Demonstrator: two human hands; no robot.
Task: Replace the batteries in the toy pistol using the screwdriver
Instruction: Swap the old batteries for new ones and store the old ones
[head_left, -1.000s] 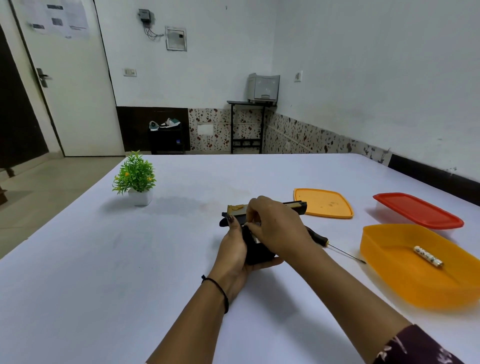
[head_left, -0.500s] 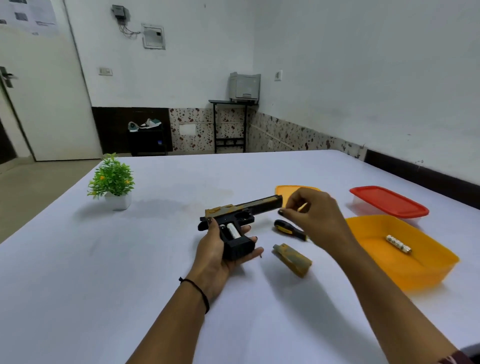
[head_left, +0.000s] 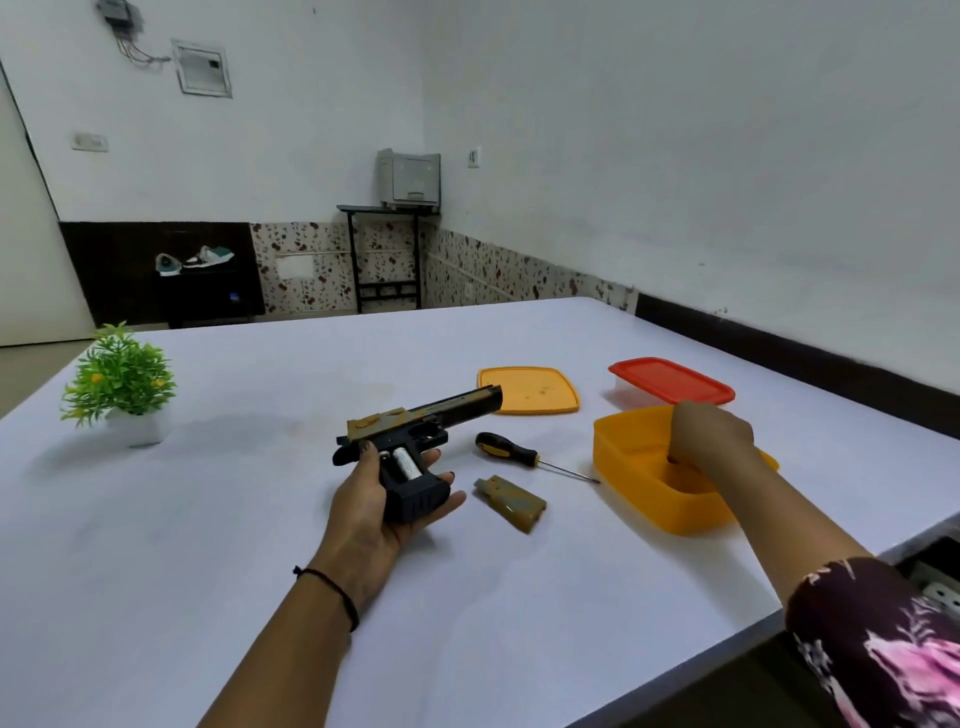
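My left hand (head_left: 375, 512) holds the black and tan toy pistol (head_left: 415, 431) by its grip, barrel pointing right. The grip is uncovered and white batteries (head_left: 406, 463) show inside it. The tan grip cover (head_left: 511, 503) lies loose on the table to the right of the pistol. A black and yellow screwdriver (head_left: 511, 453) lies just beyond the cover, tip pointing right. My right hand (head_left: 710, 435) reaches down into the orange container (head_left: 636, 480), fingers curled; whatever it touches is hidden.
An orange lid (head_left: 529, 389) lies flat behind the pistol. A clear box with a red lid (head_left: 671, 380) stands behind the orange container. A small potted plant (head_left: 120, 382) sits at the far left. The white table's edge (head_left: 857, 569) runs close on the right.
The grip cover came off and now lies on the table, exposing the batteries. My right hand moved from the pistol rightward into the orange container. The left hand keeps hold of the pistol.
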